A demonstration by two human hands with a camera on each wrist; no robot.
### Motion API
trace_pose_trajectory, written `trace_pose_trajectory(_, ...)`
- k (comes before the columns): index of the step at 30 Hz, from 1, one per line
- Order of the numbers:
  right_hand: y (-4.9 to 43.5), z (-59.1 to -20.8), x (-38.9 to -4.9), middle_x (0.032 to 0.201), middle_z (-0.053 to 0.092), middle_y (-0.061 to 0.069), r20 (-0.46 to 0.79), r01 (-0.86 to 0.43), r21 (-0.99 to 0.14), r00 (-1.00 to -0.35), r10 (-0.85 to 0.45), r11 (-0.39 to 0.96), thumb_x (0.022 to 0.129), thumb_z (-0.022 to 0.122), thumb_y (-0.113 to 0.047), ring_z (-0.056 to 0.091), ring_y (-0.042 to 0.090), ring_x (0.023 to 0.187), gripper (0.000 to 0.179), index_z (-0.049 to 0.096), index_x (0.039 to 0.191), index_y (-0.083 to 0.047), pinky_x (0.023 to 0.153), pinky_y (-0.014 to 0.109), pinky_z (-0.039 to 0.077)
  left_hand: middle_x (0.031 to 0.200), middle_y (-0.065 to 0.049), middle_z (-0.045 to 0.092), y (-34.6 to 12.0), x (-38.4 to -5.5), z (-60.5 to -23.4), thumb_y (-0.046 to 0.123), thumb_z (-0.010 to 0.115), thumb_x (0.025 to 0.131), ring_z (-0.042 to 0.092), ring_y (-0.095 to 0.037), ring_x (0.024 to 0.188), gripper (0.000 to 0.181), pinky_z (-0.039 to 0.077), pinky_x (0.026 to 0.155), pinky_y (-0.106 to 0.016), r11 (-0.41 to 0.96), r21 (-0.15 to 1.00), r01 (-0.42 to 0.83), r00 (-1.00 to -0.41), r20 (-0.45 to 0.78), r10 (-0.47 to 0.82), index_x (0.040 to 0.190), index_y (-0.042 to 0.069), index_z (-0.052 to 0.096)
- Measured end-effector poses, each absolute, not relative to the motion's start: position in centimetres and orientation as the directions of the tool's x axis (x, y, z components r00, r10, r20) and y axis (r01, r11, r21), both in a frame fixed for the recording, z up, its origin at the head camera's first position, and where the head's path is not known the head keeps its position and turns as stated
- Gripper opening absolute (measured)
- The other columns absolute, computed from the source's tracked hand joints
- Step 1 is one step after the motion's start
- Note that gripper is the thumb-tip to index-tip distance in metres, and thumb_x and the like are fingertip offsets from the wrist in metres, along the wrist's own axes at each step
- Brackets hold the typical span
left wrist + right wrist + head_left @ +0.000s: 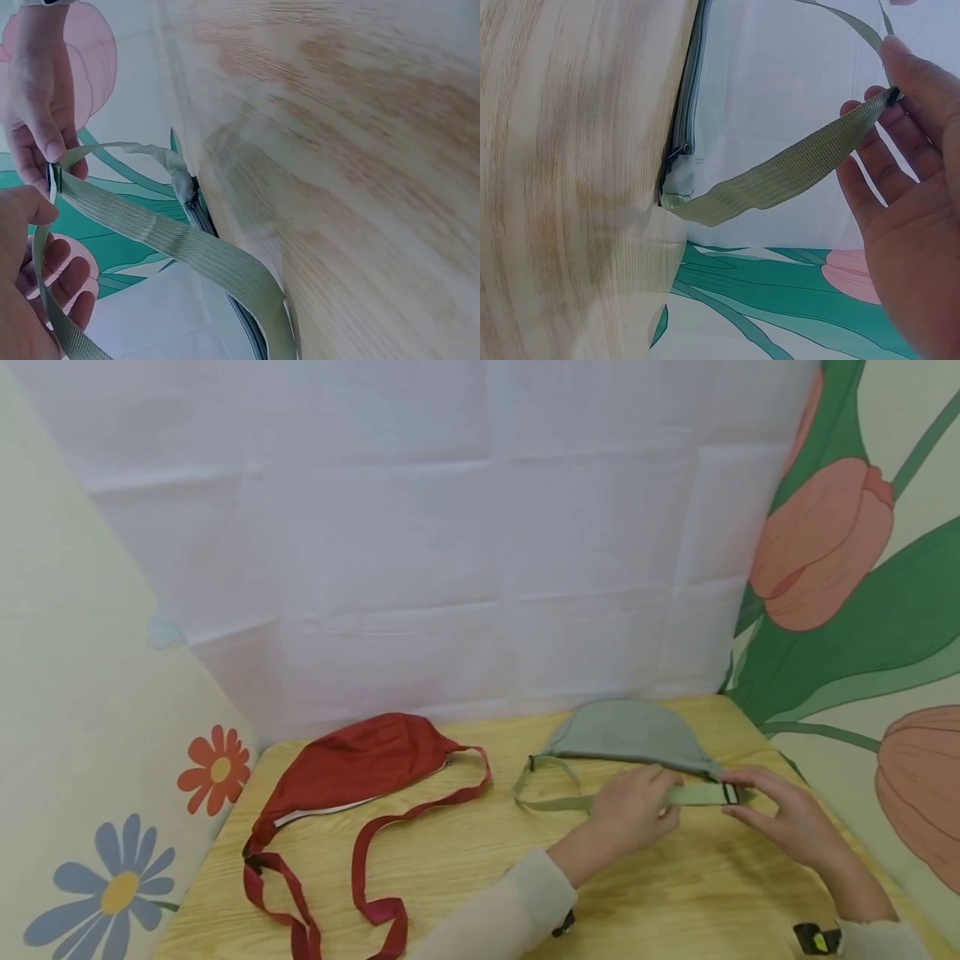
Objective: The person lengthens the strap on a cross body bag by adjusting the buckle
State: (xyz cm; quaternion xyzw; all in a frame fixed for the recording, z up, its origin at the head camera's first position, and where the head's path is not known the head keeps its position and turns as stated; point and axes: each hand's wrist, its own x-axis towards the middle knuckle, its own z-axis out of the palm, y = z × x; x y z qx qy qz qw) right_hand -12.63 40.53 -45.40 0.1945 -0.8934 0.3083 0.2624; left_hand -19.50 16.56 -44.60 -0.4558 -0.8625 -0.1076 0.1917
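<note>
A pale green waist bag [630, 732] lies at the back right of the table, its zipped edge toward me. Its green strap [699, 794] is lifted in front of it. My left hand [632, 807] pinches the strap, with its other fingers loosely bent in the left wrist view. At the strap's right part, my right hand [789, 820] pinches a black slider buckle [731, 793] between thumb and fingers. From that buckle a stretch of strap [780, 176] runs to the bag's end in the right wrist view.
A red waist bag [367, 758] lies at the left of the wooden table [465, 868]. Its red strap [362, 860] trails in bends toward the front edge. A white sheet [405, 543] hangs behind, and flower-painted walls [832, 668] flank the table.
</note>
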Motion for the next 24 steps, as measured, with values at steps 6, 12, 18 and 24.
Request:
trace_pose_trajectory(6, 40.42, -45.35, -12.58, 0.119, 0.064, -0.017, 0.590, -0.501, -0.453, -0.789, -0.174, 0.738, 0.070, 0.087, 0.005, 0.053, -0.014, 0.107, 0.054, 0.072, 0.119, -0.011, 0.091, 0.005, 0.040, 0.121, 0.011, 0.067, 16.67, -19.79, -44.21, 0.032, 0.060, 0.100, 0.062, -0.005, 0.108, 0.030, 0.050, 0.092, -0.020, 0.536, 0.140, 0.833, -0.544, 0.392, 0.742, 0.128, 0.022, 0.065)
trace_pose_trajectory(12, 40.43, -45.30, -12.41, 0.116, 0.067, -0.012, 0.582, -0.491, -0.467, -0.797, -0.162, 0.735, 0.071, 0.086, 0.003, 0.053, -0.015, 0.107, 0.052, 0.072, 0.119, -0.011, 0.090, 0.004, 0.040, 0.125, 0.010, 0.063, 17.03, -19.84, -44.31, 0.032, 0.059, 0.101, 0.058, -0.006, 0.115, 0.032, 0.046, 0.099, -0.022, 0.531, 0.184, 0.827, -0.561, 0.332, 0.758, 0.131, 0.021, 0.062)
trace_pose_trajectory(18, 40.68, -45.35, -12.37, 0.117, 0.065, -0.018, 0.556, -0.456, -0.476, -0.819, -0.145, 0.752, 0.073, 0.087, -0.001, 0.052, -0.015, 0.106, 0.050, 0.072, 0.120, -0.013, 0.089, 0.003, 0.038, 0.121, 0.013, 0.061, 17.25, -19.72, -44.45, 0.046, 0.058, 0.101, 0.057, -0.003, 0.111, 0.036, 0.046, 0.096, -0.020, 0.553, 0.135, 0.822, -0.563, 0.328, 0.758, 0.130, 0.025, 0.061)
trace_pose_trajectory(24, 40.93, -45.18, -12.53, 0.121, 0.062, -0.020, 0.526, -0.479, -0.513, -0.831, -0.180, 0.713, 0.076, 0.083, 0.004, 0.055, -0.011, 0.106, 0.052, 0.070, 0.124, -0.010, 0.089, 0.003, 0.038, 0.121, 0.014, 0.062, 17.20, -19.73, -44.43, 0.052, 0.056, 0.100, 0.057, -0.003, 0.109, 0.040, 0.046, 0.095, -0.020, 0.565, 0.164, 0.808, -0.585, 0.325, 0.743, 0.129, 0.027, 0.063)
